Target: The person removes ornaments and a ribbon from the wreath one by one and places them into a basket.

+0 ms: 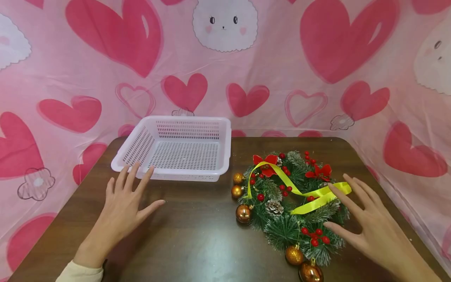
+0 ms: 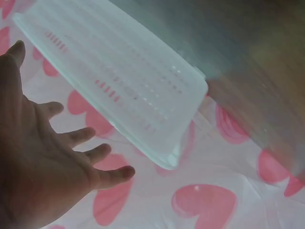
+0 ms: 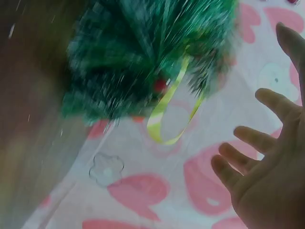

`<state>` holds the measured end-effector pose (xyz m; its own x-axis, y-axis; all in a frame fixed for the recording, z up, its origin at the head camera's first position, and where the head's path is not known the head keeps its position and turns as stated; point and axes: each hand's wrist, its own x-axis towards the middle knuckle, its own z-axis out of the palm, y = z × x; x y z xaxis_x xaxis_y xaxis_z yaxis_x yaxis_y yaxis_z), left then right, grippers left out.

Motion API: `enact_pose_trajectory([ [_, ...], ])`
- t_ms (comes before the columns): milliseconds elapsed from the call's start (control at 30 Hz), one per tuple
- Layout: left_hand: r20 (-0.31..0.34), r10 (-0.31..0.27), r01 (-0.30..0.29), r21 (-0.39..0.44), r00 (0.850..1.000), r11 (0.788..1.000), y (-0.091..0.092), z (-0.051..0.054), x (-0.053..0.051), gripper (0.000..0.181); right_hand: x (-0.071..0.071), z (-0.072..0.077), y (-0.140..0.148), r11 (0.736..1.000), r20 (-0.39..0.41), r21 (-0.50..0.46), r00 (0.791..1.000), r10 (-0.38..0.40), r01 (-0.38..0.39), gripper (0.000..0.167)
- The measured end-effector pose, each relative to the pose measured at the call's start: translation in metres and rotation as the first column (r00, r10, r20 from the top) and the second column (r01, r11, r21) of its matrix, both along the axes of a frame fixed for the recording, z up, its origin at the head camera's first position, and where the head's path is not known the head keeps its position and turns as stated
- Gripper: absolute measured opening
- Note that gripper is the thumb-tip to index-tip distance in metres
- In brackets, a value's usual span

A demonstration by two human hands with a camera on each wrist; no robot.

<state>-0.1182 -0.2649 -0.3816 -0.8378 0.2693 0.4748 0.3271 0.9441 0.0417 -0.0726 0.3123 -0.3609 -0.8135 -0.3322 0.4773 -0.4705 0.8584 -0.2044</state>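
A green Christmas wreath (image 1: pixel 282 231) lies on the right half of the table, trimmed with red berries, red flowers, pine cones and gold-brown baubles (image 1: pixel 244 213). Across its top runs a loose yellow ribbon (image 1: pixel 311 203); in the right wrist view a loop of this ribbon (image 3: pixel 155 126) hangs past the needles. My right hand (image 1: pixel 373 223) hovers at the wreath's right side, fingers spread, holding nothing. To the left, my left hand (image 1: pixel 123 211) is spread in front of a white plastic basket (image 1: pixel 169 175), with nothing in its grasp. Whether its fingertips touch the rim, I cannot tell.
The basket stands at the back left of the dark brown wooden table (image 1: pixel 197 231), its slotted floor bare. A pink cloth with hearts (image 1: pixel 246 98) hangs behind and along both sides of the table. Baubles stick out at the wreath's left and front.
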Motion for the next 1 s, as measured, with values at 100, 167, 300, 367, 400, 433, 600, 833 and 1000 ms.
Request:
enact_pose_trajectory([
  [100,-0.028,-0.043,0.044,0.029,0.999,0.999,0.006,0.005,0.002,0.096,0.008,0.001,-0.010,1.000,0.082,-0.004,0.997,-0.009,0.009,0.098],
  [167,-0.066,-0.071,0.074,0.042,0.995,0.996,0.009,0.009,0.001,0.092,0.013,0.000,-0.013,1.000,0.127,-0.010,0.992,-0.020,0.022,0.098],
  [300,-0.110,-0.120,0.127,0.066,0.987,0.990,0.014,0.015,0.001,0.079,0.021,-0.003,-0.012,0.997,0.134,-0.064,0.990,-0.039,0.048,0.096],
  [367,-0.124,-0.144,0.153,0.067,0.982,0.986,0.018,0.016,0.003,0.070,0.024,-0.005,-0.008,0.993,0.103,-0.094,0.993,-0.059,0.068,0.091],
  [400,-0.130,-0.157,0.167,0.068,0.979,0.984,0.019,0.017,0.004,0.067,0.025,-0.006,-0.006,0.991,0.087,-0.109,0.994,-0.066,0.076,0.087],
  [433,-0.137,-0.172,0.183,0.071,0.975,0.980,0.022,0.017,0.005,0.065,0.026,-0.008,-0.003,0.990,0.072,-0.121,0.995,-0.065,0.074,0.082],
  [600,-0.139,-0.240,0.253,0.084,0.961,0.964,0.038,0.017,0.012,0.061,0.026,-0.019,0.008,0.992,0.028,-0.115,0.998,0.049,-0.046,0.061],
  [833,-0.092,-0.323,0.331,0.090,0.942,0.939,0.059,0.015,0.023,0.043,0.017,-0.038,0.010,0.989,0.113,-0.021,0.983,0.145,-0.144,0.082],
  [1000,-0.034,-0.394,0.395,0.054,0.918,0.917,0.081,0.009,0.026,0.043,0.013,-0.047,0.013,0.991,0.143,0.056,0.983,0.111,-0.120,0.096],
])
